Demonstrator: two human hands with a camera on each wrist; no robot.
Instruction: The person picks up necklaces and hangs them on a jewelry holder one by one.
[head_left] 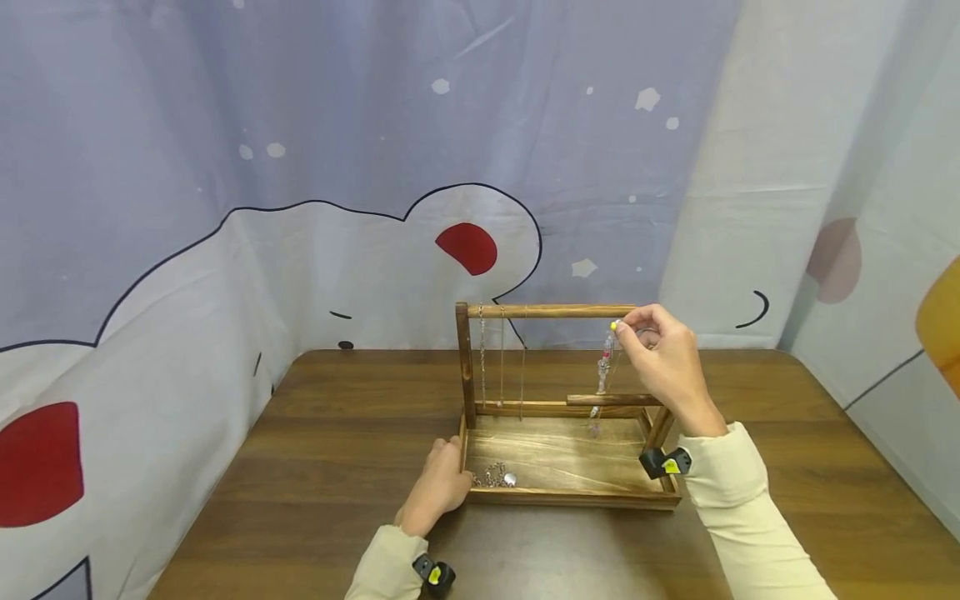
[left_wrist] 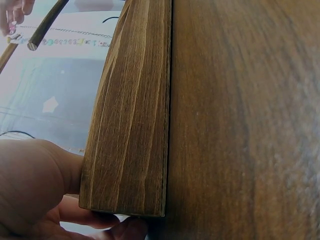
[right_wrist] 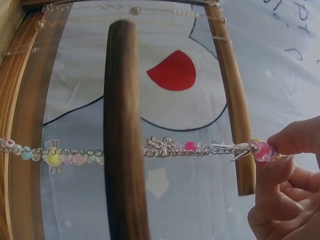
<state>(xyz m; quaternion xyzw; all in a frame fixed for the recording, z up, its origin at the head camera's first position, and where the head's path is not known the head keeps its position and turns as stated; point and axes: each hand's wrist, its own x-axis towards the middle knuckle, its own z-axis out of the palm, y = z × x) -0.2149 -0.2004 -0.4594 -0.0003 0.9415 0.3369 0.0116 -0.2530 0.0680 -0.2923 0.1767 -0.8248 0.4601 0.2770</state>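
Note:
My right hand (head_left: 667,358) pinches the upper end of a beaded necklace (right_wrist: 190,146) between thumb and fingertips, at the right end of the top bar (head_left: 555,311). Pastel beads, a silver bow and a yellow candy-shaped bead (right_wrist: 54,156) run along it. The strand hangs down past the shorter, lower bar (head_left: 609,400). My left hand (head_left: 438,482) grips the left front corner of the wooden jewelry stand (head_left: 570,498), its thumb against the tray wall (left_wrist: 127,125) and its fingers around the end.
Several thin necklaces, among them a silver chain (head_left: 482,358), hang at the left of the top bar. A bunched chain (head_left: 493,473) and a round white disc (head_left: 511,480) lie in the tray's front left corner. Behind the brown table (head_left: 337,433) hangs a printed curtain (head_left: 360,275).

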